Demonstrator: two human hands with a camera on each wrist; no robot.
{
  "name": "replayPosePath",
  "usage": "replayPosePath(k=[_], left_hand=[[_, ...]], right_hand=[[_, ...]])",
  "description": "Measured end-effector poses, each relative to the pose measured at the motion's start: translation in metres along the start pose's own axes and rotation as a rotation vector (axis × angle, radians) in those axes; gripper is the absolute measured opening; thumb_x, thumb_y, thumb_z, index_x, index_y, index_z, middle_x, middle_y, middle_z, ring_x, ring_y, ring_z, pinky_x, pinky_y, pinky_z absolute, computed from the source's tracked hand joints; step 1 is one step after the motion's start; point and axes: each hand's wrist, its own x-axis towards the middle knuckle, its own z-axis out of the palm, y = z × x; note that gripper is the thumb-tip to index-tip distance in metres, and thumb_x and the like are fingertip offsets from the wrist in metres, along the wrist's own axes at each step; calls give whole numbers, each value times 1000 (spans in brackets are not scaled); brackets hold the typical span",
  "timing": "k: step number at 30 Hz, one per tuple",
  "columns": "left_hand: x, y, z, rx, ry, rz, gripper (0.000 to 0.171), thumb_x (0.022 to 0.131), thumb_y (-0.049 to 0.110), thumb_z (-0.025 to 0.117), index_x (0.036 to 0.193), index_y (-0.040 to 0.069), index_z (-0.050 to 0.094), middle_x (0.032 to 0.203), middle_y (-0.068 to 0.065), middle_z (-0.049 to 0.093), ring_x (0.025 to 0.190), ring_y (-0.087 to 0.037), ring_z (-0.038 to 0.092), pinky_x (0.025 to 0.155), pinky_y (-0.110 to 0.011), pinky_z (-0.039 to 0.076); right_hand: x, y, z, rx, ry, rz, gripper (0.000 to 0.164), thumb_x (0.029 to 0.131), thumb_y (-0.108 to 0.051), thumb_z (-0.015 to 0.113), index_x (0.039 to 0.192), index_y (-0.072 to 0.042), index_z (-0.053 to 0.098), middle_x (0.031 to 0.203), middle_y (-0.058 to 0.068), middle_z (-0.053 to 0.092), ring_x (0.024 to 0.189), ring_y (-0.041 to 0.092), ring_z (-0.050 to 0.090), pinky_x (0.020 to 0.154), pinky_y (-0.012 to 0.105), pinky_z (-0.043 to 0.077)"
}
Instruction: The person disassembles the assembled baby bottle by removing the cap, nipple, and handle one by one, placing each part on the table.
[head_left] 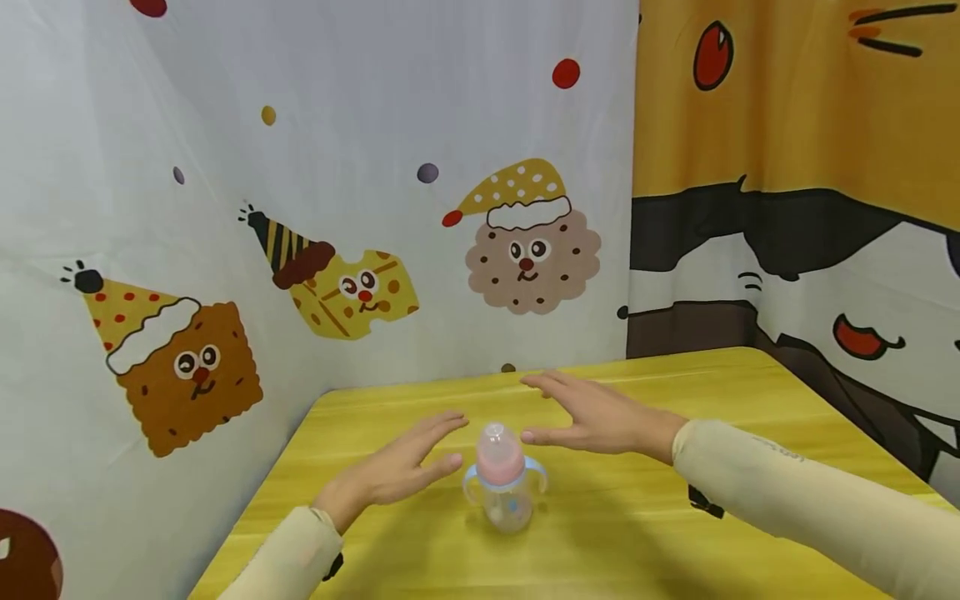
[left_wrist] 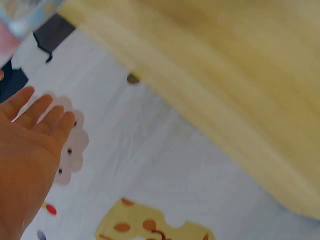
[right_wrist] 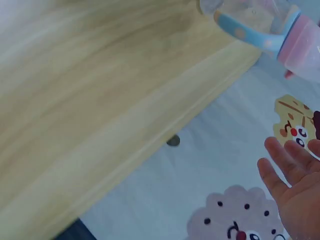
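- Head view shows, as the largest thing, a white curtain [head_left: 360, 100] with printed cartoon biscuits and a cheese, all wearing party hats.
- To its right hangs an orange, black and white cartoon curtain [head_left: 750, 133].
- Before these curtains is a yellow wood-grain table [head_left: 630, 550].
- Two cream sleeves [head_left: 810, 500] reach over the table from the lower left and from the right.
- Right hand [head_left: 603, 417] is above the table, to the right of the bottle; its fingers are extended, thumb apart, so the grip is wide.
- Left hand [head_left: 393, 467] is at the bottle's other side, also with straight fingers and a wide grip.
- Baby bottle [head_left: 507, 506] stands upright on the table between the two hands, near to both; both wrist views show it apart from the fingers.
- Two light-blue handles [head_left: 538, 473] curve from its sides.
- Pink collar [head_left: 500, 468] sits above the handles, under a transparent cap [head_left: 493, 434].
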Motion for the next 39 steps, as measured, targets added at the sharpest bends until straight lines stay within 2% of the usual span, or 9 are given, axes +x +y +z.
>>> replayPosePath(k=[5,9,12,16,19,22,28,35,39], left_hand=[[7,-4,23,-57,-20,45,87,98,58,70,166,18,33,169,-6,38,155,-31,36,121,-63,35],[12,-5,42,-137,15,110,90,95,49,79,164,16,33,162,-2,47,149,-25,46,119,-56,41],[16,-3,51,-235,33,120,91,93,39,84,163,14,33,157,-2,52,144,-25,51,117,-52,45],[24,-1,55,-361,41,65,91,91,31,87,162,10,35,154,-7,54,143,-30,52,117,-52,45],[32,-1,56,-448,9,20,90,92,28,87,162,10,34,159,-12,49,145,-34,49,115,-55,46],[38,-3,60,-520,-34,31,90,92,24,86,164,14,34,162,-9,46,146,-33,48,111,-52,50],[24,-18,73,-611,-118,50,77,91,22,86,157,17,46,148,-2,61,134,-21,59,109,-37,49],[21,-19,74,-652,-96,17,68,90,20,86,151,16,54,143,-3,66,131,-20,61,109,-35,48],[24,-13,74,-692,-58,-5,70,92,20,85,154,14,52,141,-5,67,127,-23,63,104,-35,53]], right_hand=[[6,-3,12,107,12,-14,80,97,-67,65,159,-20,45,154,2,55,133,25,61,102,58,54],[10,-8,20,57,50,-46,83,92,-72,67,154,-18,52,146,1,61,123,22,66,94,50,57],[12,-11,21,8,85,-56,85,88,-75,69,150,-19,56,142,-1,64,116,20,68,88,45,57],[15,-13,18,-39,147,-55,82,86,-74,72,147,-20,60,137,-2,67,112,21,68,95,46,53],[15,-13,14,-62,185,-32,80,85,-73,72,144,-20,62,130,-2,69,107,19,68,105,51,47],[14,-13,14,-77,218,-6,77,85,-73,73,140,-19,65,124,-2,71,104,16,67,112,53,42],[14,-19,38,-57,265,4,69,86,-76,71,125,-20,71,113,-6,73,95,13,67,109,52,43],[10,-20,43,-39,294,36,61,87,-79,67,115,-25,72,108,-12,71,87,4,59,104,46,43],[2,-17,39,-2,312,69,62,85,-80,69,114,-25,73,107,-13,71,89,9,62,101,45,42]])
